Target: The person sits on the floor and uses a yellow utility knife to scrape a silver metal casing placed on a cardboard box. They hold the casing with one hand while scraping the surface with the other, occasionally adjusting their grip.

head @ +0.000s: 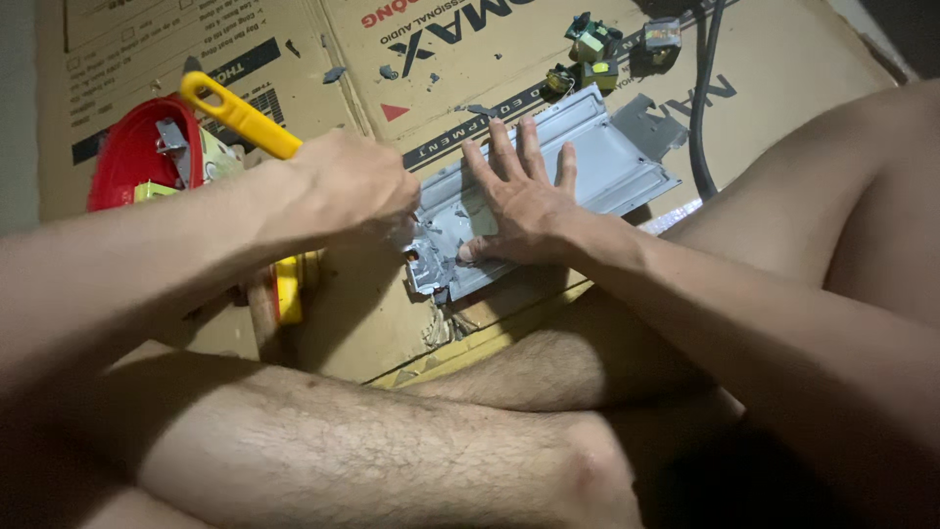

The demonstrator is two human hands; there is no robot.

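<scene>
Grey sheet-metal plate (587, 162) lies on the cardboard (470, 59), torn and crumpled at its near end. Your right hand (519, 196) presses flat on it, fingers spread; your left hand (343, 186) is fisted around a yellow-handled tool (240, 115). A slip off that jagged end could cut your thumb.

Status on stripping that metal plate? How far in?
Done: several small parts already lie loose on the cardboard above the metal plate. In hand: right hand presses the plate flat; left hand works a yellow-handled tool at its torn near corner. Left: most of the plate looks intact.
</scene>
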